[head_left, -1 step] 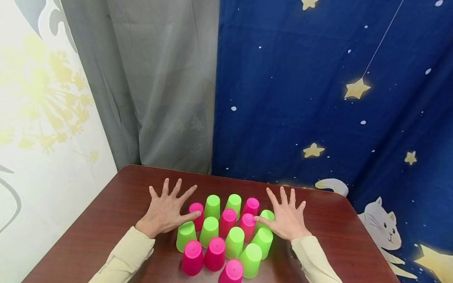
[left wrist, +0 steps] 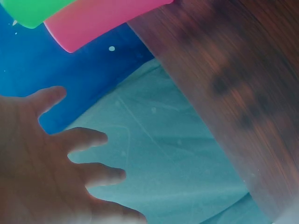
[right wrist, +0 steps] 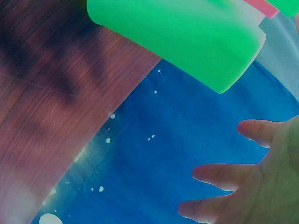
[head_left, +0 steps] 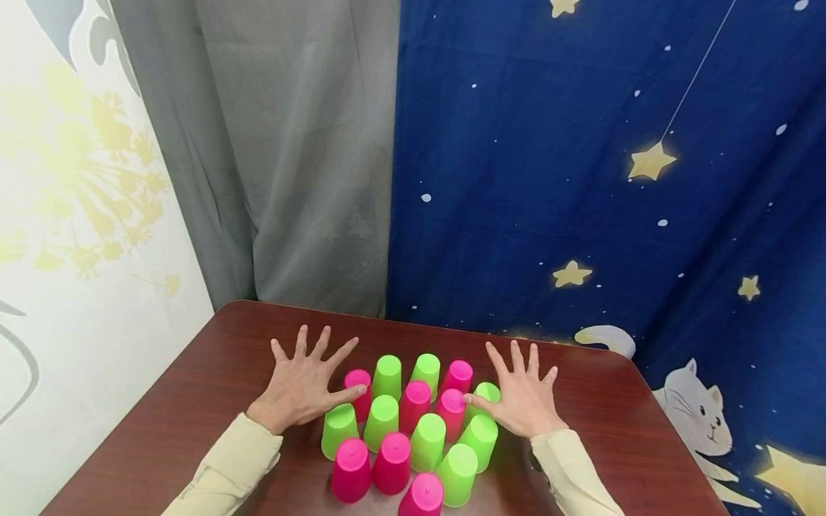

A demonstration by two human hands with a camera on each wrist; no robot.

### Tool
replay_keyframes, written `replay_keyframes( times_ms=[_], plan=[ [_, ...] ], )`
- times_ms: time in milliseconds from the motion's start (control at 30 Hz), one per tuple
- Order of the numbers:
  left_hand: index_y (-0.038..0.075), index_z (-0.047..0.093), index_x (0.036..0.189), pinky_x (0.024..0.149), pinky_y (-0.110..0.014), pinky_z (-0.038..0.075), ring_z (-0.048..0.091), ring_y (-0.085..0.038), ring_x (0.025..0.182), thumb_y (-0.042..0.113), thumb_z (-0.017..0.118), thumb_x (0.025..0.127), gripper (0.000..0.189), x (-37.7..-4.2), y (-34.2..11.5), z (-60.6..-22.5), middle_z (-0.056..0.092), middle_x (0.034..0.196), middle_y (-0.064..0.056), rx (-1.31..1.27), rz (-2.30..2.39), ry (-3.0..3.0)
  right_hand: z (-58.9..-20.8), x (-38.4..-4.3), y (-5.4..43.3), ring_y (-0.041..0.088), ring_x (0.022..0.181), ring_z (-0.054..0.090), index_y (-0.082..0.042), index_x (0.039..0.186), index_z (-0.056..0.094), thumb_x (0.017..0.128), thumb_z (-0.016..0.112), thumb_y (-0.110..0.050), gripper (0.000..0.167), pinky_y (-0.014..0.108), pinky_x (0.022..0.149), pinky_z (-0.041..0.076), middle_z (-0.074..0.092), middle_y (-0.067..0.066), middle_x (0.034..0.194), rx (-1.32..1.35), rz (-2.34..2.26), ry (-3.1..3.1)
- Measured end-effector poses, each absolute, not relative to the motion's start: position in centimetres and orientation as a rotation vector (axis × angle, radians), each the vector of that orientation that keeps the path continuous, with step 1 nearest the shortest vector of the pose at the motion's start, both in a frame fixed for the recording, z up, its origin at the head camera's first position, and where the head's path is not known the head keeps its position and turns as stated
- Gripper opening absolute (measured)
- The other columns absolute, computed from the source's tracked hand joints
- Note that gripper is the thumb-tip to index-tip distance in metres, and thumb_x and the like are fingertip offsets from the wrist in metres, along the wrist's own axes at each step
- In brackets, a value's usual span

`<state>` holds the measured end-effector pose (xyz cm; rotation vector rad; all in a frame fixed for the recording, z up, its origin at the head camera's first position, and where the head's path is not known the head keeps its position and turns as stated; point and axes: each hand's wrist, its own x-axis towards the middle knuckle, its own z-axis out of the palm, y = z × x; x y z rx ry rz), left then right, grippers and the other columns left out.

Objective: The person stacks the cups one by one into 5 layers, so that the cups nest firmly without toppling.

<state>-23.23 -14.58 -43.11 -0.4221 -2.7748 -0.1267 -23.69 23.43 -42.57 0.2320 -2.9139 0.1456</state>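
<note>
Several pink and green plastic cups stand upside down in a close cluster on the table. My left hand (head_left: 300, 387) hovers at the cluster's left side, fingers straight and spread. Its thumb overlaps a pink cup (head_left: 358, 377) in the head view. On the other side, my right hand (head_left: 525, 398) is spread the same way, its thumb crossing in front of a green cup (head_left: 487, 390). Neither hand holds anything. The left wrist view has a pink cup (left wrist: 103, 21) above the hand; a large green cup (right wrist: 182, 42) fills the top of the right wrist view.
The dark red wooden table (head_left: 161, 423) has rounded far corners. Behind it hang a grey curtain (head_left: 310, 158) and a blue curtain with stars (head_left: 516, 179). A white patterned curtain (head_left: 77, 301) is at the left. More cups, such as a pink one (head_left: 424, 494), stand nearest me.
</note>
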Motion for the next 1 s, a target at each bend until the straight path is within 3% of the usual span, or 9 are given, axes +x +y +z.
replay_keyframes(
  times_ms=[333, 600, 733, 1000],
  plan=[
    [0.035, 0.043, 0.152, 0.098, -0.088, 0.025, 0.041, -0.054, 0.139, 0.08, 0.05, 0.083, 0.082, -23.3, -14.8, -43.1, 0.05, 0.151, -0.02, -0.432, -0.132, -2.778, -41.9, -23.8, 23.5, 0.058, 0.15, 0.013, -0.026, 0.159, 0.029, 0.077, 0.059, -0.082, 0.103, 0.087, 0.105, 0.016, 0.026, 0.025, 0.163, 0.252, 0.298, -2.914],
    [0.027, 0.043, 0.153, 0.1, -0.083, 0.031, 0.046, -0.046, 0.138, 0.07, 0.055, 0.088, 0.078, -22.4, -15.2, -43.8, 0.05, 0.151, -0.018, -0.451, -0.414, -2.793, -41.9, -24.3, 23.2, 0.051, 0.152, 0.02, -0.024, 0.158, 0.031, 0.083, 0.069, -0.064, 0.094, 0.077, 0.11, 0.028, 0.031, 0.021, 0.163, 0.415, 0.594, -2.886],
    [0.026, 0.04, 0.154, 0.105, -0.078, 0.034, 0.048, -0.039, 0.139, 0.066, 0.056, 0.091, 0.077, -21.9, -15.3, -44.4, 0.049, 0.153, -0.015, -0.479, -0.582, -2.794, -42.1, -24.7, 23.1, 0.045, 0.151, 0.028, -0.022, 0.159, 0.03, 0.086, 0.073, -0.052, 0.09, 0.07, 0.112, 0.035, 0.032, 0.019, 0.163, 0.511, 0.75, -2.895],
    [0.022, 0.042, 0.153, 0.109, -0.062, 0.044, 0.05, -0.032, 0.14, 0.055, 0.061, 0.093, 0.071, -21.0, -15.9, -44.9, 0.048, 0.155, -0.007, -0.54, -0.878, -2.778, -42.4, -25.9, 23.5, 0.038, 0.143, 0.046, -0.02, 0.157, 0.035, 0.089, 0.073, -0.046, 0.082, 0.062, 0.111, 0.042, 0.044, 0.011, 0.158, 0.629, 0.883, -2.949]
  ],
)
